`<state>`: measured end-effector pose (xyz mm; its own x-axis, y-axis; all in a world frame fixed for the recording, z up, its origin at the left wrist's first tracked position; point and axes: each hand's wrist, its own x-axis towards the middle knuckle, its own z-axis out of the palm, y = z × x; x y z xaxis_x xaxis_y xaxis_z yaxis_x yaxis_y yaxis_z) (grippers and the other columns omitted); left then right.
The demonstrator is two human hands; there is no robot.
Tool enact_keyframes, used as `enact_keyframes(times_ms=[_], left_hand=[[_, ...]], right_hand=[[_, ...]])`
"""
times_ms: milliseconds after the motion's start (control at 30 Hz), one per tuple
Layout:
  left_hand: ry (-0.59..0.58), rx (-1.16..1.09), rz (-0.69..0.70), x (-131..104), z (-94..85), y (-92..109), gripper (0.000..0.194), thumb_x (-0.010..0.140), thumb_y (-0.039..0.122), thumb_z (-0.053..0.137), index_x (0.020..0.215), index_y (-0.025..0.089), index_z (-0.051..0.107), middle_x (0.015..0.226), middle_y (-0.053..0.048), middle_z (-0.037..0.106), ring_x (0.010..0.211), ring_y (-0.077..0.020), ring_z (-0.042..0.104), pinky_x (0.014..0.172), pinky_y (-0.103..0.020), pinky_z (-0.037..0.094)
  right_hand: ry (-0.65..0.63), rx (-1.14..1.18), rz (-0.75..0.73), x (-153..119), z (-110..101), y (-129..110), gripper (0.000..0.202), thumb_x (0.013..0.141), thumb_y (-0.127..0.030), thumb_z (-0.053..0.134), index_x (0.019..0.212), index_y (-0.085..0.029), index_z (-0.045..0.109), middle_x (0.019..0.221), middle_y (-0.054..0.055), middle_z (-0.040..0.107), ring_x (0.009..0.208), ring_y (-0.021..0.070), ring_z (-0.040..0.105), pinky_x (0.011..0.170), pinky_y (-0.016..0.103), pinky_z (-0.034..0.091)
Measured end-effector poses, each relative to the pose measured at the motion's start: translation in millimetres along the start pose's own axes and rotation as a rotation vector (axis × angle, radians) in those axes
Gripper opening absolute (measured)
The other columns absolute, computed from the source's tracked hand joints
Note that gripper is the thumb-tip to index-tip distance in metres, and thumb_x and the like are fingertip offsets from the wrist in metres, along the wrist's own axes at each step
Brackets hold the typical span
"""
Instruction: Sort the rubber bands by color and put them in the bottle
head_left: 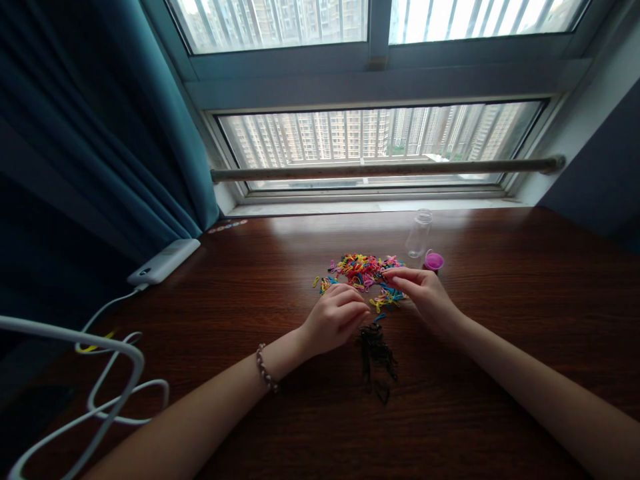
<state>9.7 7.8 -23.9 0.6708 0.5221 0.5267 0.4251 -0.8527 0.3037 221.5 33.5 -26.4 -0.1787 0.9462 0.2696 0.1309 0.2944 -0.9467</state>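
Note:
A loose pile of small colourful bands (359,267) lies on the brown wooden table (280,267). My left hand (336,319) is at the pile's near left edge, its fingers curled together; whatever they pinch is too small to name. At the right side of the pile, my right hand (423,291) has thumb and index finger close together, with something dark and tiny at the tips that I cannot make out. A bunch of black bands (379,353) rests on the wood between my forearms, nearer to me than the coloured ones.
Behind my right hand stand a clear plastic jar (419,235) and a small purple lid (434,261). A white power strip (165,261) with a looping white cable (117,350) lies at the left, beside a blue curtain (165,133). A window and rail are beyond the table.

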Motion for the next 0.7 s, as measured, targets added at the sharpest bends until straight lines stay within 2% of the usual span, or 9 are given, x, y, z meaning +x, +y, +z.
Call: enact_keyframes(times_ms=[133,200,267,300,367,467,533,600,700], left_hand=[[0.134,-0.035,-0.095,0,2.1,-8,0.012,0.081,0.019,0.048,0.083,0.017,0.060,0.081,-0.006,0.060,0.082,-0.0165,0.051,0.078,-0.033,0.042],[0.191,-0.032,-0.144,1,2.3,-14,0.011,0.081,0.019,0.050,0.081,0.017,0.060,0.081,-0.006,0.060,0.081,-0.0165,0.051,0.078,-0.033,0.043],[0.238,-0.008,-0.198,2,0.6,-20,0.010,0.080,0.019,0.051,0.080,0.017,0.060,0.080,-0.005,0.060,0.082,-0.0168,0.051,0.079,-0.033,0.043],[0.265,0.014,-0.232,2,-0.9,-24,0.010,0.080,0.019,0.051,0.081,0.017,0.060,0.081,-0.005,0.060,0.084,-0.0171,0.051,0.080,-0.033,0.043],[0.324,0.078,-0.326,2,-3.6,-34,0.010,0.079,0.019,0.051,0.085,0.018,0.059,0.085,-0.005,0.059,0.088,-0.0179,0.051,0.083,-0.033,0.043],[0.393,0.218,-0.520,-3,-2.6,-54,0.026,0.075,0.019,0.055,0.101,0.016,0.053,0.101,-0.008,0.056,0.101,-0.0217,0.047,0.091,-0.038,0.039],[0.374,0.280,-0.657,-8,2.0,-68,0.042,0.071,0.020,0.058,0.110,0.011,0.047,0.110,-0.014,0.051,0.109,-0.0259,0.043,0.096,-0.043,0.035],[0.294,0.256,-0.755,-12,7.3,-77,0.047,0.071,0.021,0.057,0.113,0.007,0.044,0.113,-0.017,0.050,0.110,-0.0276,0.043,0.095,-0.044,0.035],[0.196,0.150,-0.754,-14,11.0,-80,0.042,0.073,0.022,0.054,0.112,0.010,0.045,0.112,-0.015,0.052,0.107,-0.0251,0.048,0.093,-0.040,0.038]], right_hand=[[-0.020,0.443,0.237,0,0,-5,0.025,0.072,-0.033,0.061,0.087,-0.015,0.067,0.094,0.010,0.066,0.090,0.0221,0.060,0.083,0.037,0.047],[-0.027,0.488,0.309,0,0,-7,0.024,0.066,-0.032,0.067,0.083,-0.014,0.068,0.090,0.010,0.067,0.086,0.0204,0.061,0.080,0.033,0.048],[-0.100,0.425,0.365,-2,1,-11,0.024,0.062,-0.028,0.071,0.080,-0.012,0.068,0.083,0.009,0.067,0.077,0.0172,0.062,0.074,0.029,0.049],[-0.187,0.371,0.380,-3,1,-13,0.024,0.060,-0.027,0.072,0.077,-0.012,0.068,0.080,0.008,0.067,0.073,0.0158,0.062,0.071,0.027,0.049],[-0.448,0.242,0.378,-8,4,-17,0.022,0.058,-0.026,0.073,0.074,-0.011,0.069,0.076,0.007,0.067,0.068,0.0146,0.061,0.066,0.025,0.048],[-0.796,0.055,0.312,-18,11,-26,0.023,0.061,-0.027,0.070,0.079,-0.012,0.070,0.076,0.005,0.067,0.068,0.0142,0.061,0.063,0.022,0.047],[-0.881,-0.034,0.261,-23,14,-31,0.024,0.064,-0.026,0.067,0.084,-0.013,0.070,0.074,0.004,0.067,0.066,0.0133,0.061,0.060,0.020,0.047],[-0.879,-0.075,0.238,-25,15,-35,0.022,0.067,-0.025,0.063,0.085,-0.013,0.070,0.071,0.003,0.067,0.064,0.0128,0.061,0.058,0.019,0.046],[-0.814,-0.055,0.262,-21,10,-38,0.022,0.069,-0.026,0.061,0.083,-0.012,0.069,0.070,0.004,0.066,0.063,0.0134,0.061,0.058,0.020,0.047]])
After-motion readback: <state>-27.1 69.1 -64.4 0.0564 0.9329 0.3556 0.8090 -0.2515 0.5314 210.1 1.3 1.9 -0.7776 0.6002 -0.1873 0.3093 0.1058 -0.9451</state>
